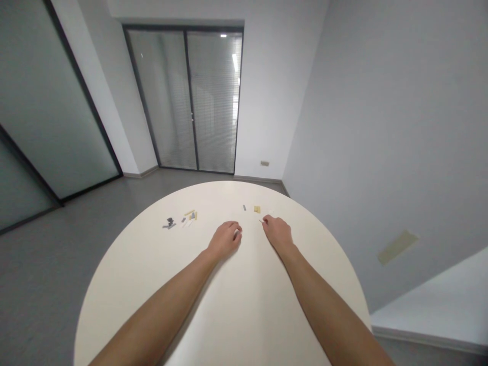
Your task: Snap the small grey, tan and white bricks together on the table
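Note:
Both of my arms reach out over a round white table [236, 305]. My left hand [225, 238] rests on the tabletop with its fingers curled, and a small white piece shows at its fingertips. My right hand [277, 231] lies a little to the right, fingers pinched on a thin small piece that I cannot make out. Just beyond my right hand lie a small grey piece [244, 207] and a small yellow piece [256, 209]. Farther left sits a cluster of small grey, white and yellow pieces [183, 219].
The table's far edge curves just behind the small pieces. Beyond it are grey floor, a glass door with blinds [190, 101] and a glass partition on the left. A white surface [438, 305] stands at the lower right by the wall.

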A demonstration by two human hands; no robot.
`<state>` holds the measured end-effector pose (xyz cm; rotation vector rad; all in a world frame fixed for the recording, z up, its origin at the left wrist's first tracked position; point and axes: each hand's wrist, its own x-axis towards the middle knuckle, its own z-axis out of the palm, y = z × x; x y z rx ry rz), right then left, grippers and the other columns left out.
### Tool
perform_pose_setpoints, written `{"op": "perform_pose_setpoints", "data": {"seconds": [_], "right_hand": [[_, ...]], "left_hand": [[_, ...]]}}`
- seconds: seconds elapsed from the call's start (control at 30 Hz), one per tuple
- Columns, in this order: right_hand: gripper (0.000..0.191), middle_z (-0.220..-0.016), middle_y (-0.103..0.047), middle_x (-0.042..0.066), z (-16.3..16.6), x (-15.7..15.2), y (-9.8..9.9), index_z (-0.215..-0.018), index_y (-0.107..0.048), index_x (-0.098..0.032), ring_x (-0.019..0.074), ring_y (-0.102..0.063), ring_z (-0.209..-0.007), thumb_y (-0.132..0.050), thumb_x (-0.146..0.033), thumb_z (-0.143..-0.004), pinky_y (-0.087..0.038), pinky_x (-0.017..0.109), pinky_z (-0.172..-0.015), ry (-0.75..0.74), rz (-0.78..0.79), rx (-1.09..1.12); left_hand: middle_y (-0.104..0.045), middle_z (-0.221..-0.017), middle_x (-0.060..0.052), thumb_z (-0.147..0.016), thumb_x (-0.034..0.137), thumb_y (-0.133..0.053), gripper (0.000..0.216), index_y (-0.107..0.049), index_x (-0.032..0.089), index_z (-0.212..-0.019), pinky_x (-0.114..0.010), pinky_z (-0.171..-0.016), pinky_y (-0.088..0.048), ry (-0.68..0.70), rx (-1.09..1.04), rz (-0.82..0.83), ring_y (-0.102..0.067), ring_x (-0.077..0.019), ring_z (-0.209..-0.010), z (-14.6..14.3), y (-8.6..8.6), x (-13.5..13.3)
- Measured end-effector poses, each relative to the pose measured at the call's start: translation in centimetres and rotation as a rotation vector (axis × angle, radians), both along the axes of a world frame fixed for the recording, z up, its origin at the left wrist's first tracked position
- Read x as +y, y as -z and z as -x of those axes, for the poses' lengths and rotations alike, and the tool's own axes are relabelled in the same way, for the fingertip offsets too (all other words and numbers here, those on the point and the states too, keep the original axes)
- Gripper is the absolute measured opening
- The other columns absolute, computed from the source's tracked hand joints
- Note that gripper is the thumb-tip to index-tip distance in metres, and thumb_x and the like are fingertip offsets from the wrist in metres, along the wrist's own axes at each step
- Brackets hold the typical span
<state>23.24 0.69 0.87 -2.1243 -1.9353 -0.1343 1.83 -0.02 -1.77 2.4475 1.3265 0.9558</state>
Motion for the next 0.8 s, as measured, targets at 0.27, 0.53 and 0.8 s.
{"op": "perform_pose_setpoints", "data": {"seconds": [0.27,0.53,0.8], "right_hand": [[0.029,-0.095,-0.073,0.012,-0.8,0.8,-0.7,-0.103,-0.072,-0.021,0.0232,-0.068,-0.089,-0.046,-0.034,-0.097,-0.048,0.031,-0.076,0.002,0.013,-0.087],[0.034,-0.101,-0.070,0.017,-3.7,1.3,-0.5,-0.101,-0.073,-0.016,0.0265,-0.067,-0.095,-0.042,-0.030,-0.098,-0.050,0.034,-0.076,0.112,0.058,-0.155],[0.036,-0.121,-0.060,0.019,-4.0,3.1,0.9,-0.117,-0.065,-0.016,0.0278,-0.055,-0.109,-0.037,-0.026,-0.099,-0.048,0.036,-0.082,0.080,-0.011,-0.169]], "left_hand": [[-0.065,-0.118,-0.010,-0.086,0.020,-0.051,0.020,-0.066,0.020,-0.100,-0.040,-0.101,-0.043,0.004,0.017,-0.004,-0.057,-0.0248,-0.114,-0.1,0.1,0.0],[-0.066,-0.112,-0.009,-0.086,0.018,-0.051,0.021,-0.066,0.021,-0.100,-0.040,-0.100,-0.043,-0.010,0.001,-0.022,-0.058,-0.0241,-0.110,-0.6,0.1,-0.3],[-0.066,-0.110,-0.009,-0.087,0.018,-0.049,0.020,-0.066,0.020,-0.099,-0.039,-0.099,-0.043,-0.014,-0.017,-0.023,-0.058,-0.0237,-0.109,-0.7,0.0,-0.4]]}}
